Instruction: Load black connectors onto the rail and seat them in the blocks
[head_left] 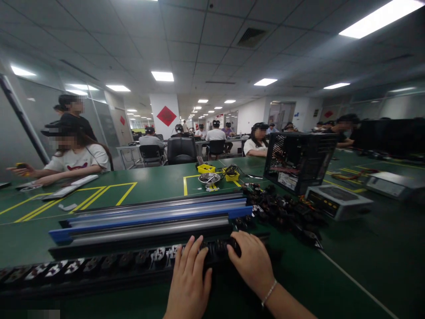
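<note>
A long black strip (109, 266) with a row of socket-like modules, some with pale metal showing, lies across the front of the green table. Over its right part rests my left hand (190, 277), fingers stretched out and apart, fingertips touching the strip. At the strip's right end, my right hand (251, 261) is closed, thumb and fingers curled round a small dark socket module whose details the fingers hide. Just behind lie long grey and blue metal channels (152, 221). A heap of loose black modules (282, 210) spreads to the right, beyond my right hand.
An open black computer case (299, 161) and a grey power supply (338, 201) stand at the right. Yellow trays (206, 169) and a metal bowl (209, 178) sit at the back. A co-worker (79, 155) works at the left; other people sit farther off.
</note>
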The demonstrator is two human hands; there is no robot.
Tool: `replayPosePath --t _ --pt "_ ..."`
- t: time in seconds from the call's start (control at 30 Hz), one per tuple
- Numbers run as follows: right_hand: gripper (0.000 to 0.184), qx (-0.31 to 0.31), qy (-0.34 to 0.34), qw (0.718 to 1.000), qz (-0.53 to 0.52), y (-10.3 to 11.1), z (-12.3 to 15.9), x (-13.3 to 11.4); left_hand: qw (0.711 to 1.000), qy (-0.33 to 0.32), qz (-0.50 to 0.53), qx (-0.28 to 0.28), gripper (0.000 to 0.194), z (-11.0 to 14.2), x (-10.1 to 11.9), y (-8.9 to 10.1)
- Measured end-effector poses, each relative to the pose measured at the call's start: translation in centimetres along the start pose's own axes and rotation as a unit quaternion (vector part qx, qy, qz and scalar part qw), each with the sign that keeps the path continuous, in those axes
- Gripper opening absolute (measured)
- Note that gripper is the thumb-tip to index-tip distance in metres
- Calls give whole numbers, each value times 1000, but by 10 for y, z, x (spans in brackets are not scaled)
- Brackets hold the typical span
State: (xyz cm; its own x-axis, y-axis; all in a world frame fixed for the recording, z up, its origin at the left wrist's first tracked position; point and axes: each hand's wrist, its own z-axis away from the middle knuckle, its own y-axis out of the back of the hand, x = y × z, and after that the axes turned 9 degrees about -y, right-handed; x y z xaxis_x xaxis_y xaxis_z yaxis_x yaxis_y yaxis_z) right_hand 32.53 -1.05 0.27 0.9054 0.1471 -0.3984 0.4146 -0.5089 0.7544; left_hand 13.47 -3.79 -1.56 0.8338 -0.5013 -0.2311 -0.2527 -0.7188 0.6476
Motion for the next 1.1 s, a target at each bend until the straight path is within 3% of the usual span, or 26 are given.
replayPosePath --t 0.1,0.33,0.53,0.73,1.1 --pt "17 -2 -24 999 23 2 -2 -2 999 0 -10 -32 51 -1 4 -1" --pt "34 -9 -43 997 68 4 -6 5 997 22 -15 -73 57 -1 11 -3" --pt "38 -11 -47 996 76 6 -6 9 997 20 -11 -69 59 0 10 -5" --pt "38 -16 -52 995 77 7 -6 12 999 18 -7 -29 56 -2 12 -5" --pt "40 -39 -86 992 86 18 -10 24 999 7 -2 -54 57 -2 11 -2"
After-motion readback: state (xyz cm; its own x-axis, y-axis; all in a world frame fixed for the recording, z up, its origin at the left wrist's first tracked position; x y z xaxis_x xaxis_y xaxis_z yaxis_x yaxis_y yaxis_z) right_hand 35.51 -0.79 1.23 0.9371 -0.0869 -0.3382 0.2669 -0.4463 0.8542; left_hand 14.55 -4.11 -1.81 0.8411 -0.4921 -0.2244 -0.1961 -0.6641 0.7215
